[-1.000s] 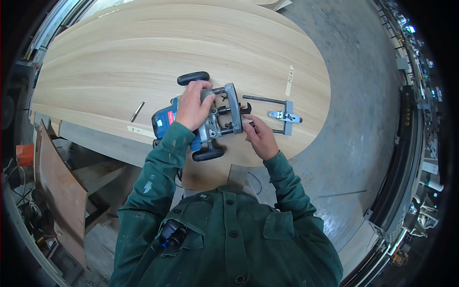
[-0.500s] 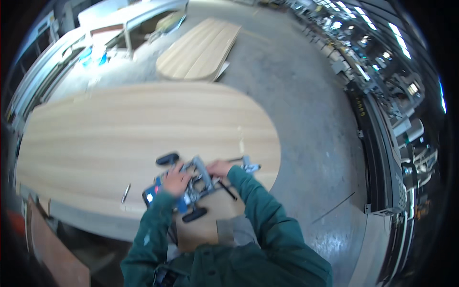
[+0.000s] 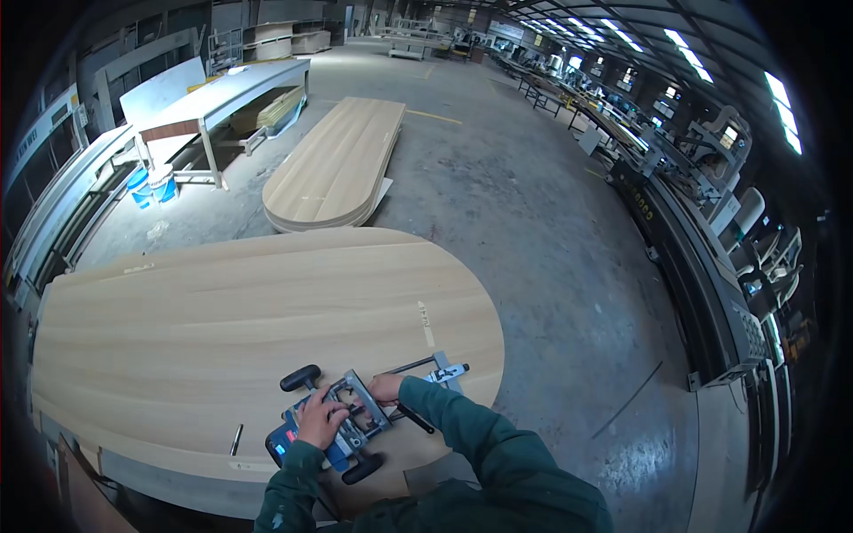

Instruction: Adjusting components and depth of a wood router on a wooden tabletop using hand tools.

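While the left hand (image 3: 320,421) grips the router (image 3: 339,453), whose body axis runs rightward to its base (image 3: 368,401), the right hand (image 3: 386,389) is nearer that base, its fingers' hold unclear

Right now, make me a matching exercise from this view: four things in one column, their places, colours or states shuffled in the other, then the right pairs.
1. Router
2. Slim metal rod
3. Buckets
4. Panel stack

A. Blue and white, standing on the floor
B. Under the left hand
C. Directly beyond the large wooden board
D. Lying on the board, left of the router

Pairs: 1-B; 2-D; 3-A; 4-C
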`<state>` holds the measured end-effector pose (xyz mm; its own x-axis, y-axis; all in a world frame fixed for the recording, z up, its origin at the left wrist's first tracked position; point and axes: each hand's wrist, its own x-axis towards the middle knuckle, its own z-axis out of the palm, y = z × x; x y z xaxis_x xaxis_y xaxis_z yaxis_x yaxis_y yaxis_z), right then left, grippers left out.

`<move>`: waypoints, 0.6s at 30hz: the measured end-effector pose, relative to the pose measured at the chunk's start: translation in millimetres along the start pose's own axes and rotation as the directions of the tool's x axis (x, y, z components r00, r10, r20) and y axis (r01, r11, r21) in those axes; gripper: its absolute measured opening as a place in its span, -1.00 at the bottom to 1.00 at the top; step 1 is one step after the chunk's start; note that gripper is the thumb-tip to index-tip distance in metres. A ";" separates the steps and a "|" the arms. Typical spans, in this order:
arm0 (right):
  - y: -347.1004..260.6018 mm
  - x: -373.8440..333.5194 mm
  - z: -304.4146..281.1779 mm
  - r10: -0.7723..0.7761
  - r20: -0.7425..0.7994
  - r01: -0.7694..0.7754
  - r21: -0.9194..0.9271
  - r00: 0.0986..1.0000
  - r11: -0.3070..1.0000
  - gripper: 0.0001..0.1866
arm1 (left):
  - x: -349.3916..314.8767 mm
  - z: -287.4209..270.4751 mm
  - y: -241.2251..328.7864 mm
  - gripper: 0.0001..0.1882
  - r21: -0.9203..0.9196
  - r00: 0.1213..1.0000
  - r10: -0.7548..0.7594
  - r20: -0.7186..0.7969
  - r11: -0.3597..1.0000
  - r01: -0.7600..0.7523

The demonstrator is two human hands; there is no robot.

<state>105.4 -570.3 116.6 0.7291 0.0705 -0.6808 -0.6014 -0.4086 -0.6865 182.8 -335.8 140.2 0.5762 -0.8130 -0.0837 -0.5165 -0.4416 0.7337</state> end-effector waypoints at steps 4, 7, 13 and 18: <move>76.0 27.2 -4.2 -0.480 -0.196 0.374 -0.409 0.855 0.832 -0.57 | 23.4 13.9 0.0 -0.54 -0.018 0.996 0.053 -0.068 0.998 -0.055; 42.9 19.4 -6.3 -0.129 -0.199 0.121 -0.052 0.972 0.991 -0.78 | 31.7 -4.2 -2.0 -0.32 0.098 0.998 -0.004 -0.067 0.995 0.011; 26.2 23.0 -9.5 0.048 0.057 -0.066 0.364 0.997 0.929 -0.77 | 28.1 -22.1 10.9 -0.19 0.129 0.976 -0.197 0.088 0.974 0.185; 28.9 15.5 7.0 -0.023 -0.038 0.036 0.412 0.999 0.910 -0.80 | 17.3 -19.8 8.8 -0.20 0.152 0.980 -0.175 0.093 0.975 0.160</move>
<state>97.1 -574.6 84.4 0.7544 0.0452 -0.6548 -0.6557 0.0055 -0.7550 200.7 -346.2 158.5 0.5966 -0.7546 -0.2733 -0.5077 -0.6186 0.5997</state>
